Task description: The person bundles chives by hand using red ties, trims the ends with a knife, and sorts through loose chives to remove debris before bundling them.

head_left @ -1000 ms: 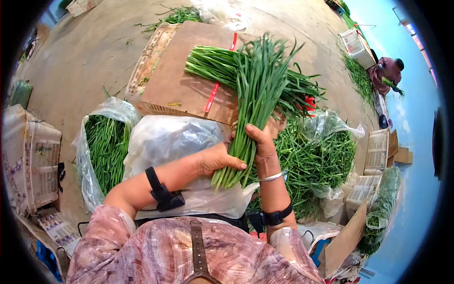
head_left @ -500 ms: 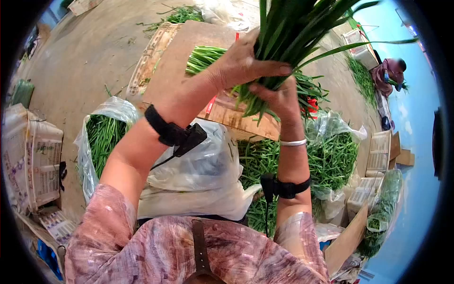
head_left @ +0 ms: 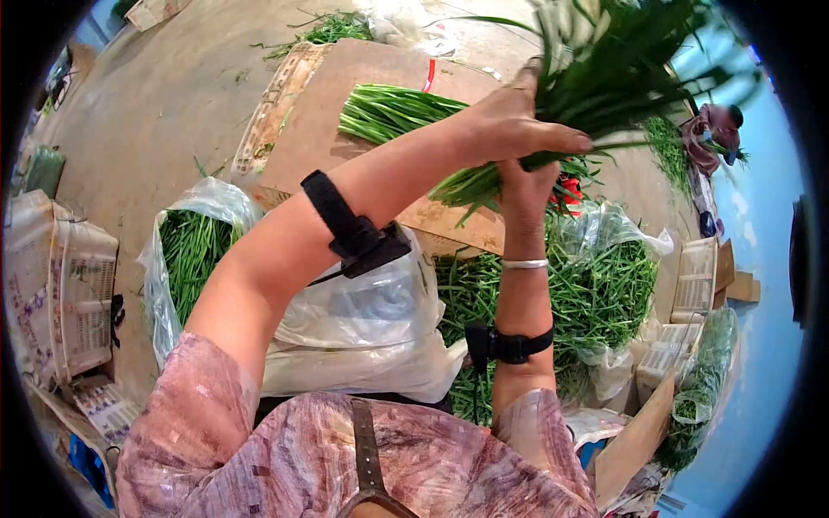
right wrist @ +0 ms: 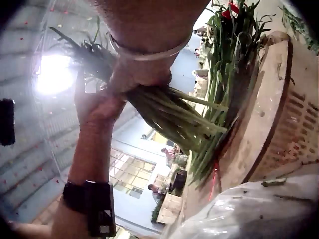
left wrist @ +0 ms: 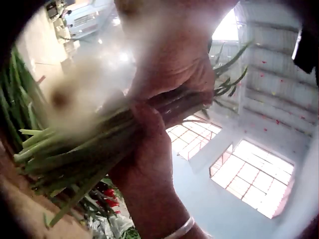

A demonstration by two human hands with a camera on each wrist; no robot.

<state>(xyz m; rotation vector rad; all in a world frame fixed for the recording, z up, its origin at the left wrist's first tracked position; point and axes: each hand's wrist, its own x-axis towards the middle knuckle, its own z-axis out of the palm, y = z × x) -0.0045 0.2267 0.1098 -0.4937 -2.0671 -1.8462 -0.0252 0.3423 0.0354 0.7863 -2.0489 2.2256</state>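
A bunch of long green leafy stalks (head_left: 626, 82) is held up over the board's right side, blurred at the leafy end. The left hand (head_left: 514, 121) grips it near the leaves, thumb across it. Just below, the right hand (head_left: 525, 186), with a silver bangle, holds the stalks, its fingers partly hidden. In the left wrist view both hands wrap the bunch, the cut stems (left wrist: 75, 154) sticking out beyond the right hand (left wrist: 149, 164). A second bunch (head_left: 393, 112) lies on the brown board (head_left: 311, 121) beneath.
A bag of greens (head_left: 194, 268) stands left, beside a clear plastic sheet (head_left: 363, 311) in front of the body. Loose greens (head_left: 604, 293) lie to the right. Crates (head_left: 82, 293) stand far left. Another person (head_left: 712, 138) is at the back right, near a blue wall (head_left: 751, 242).
Both hands have raised the bunch from the board's near edge, and its leafy end has swung right. The left hand has moved from the lower stems up towards the leaves.
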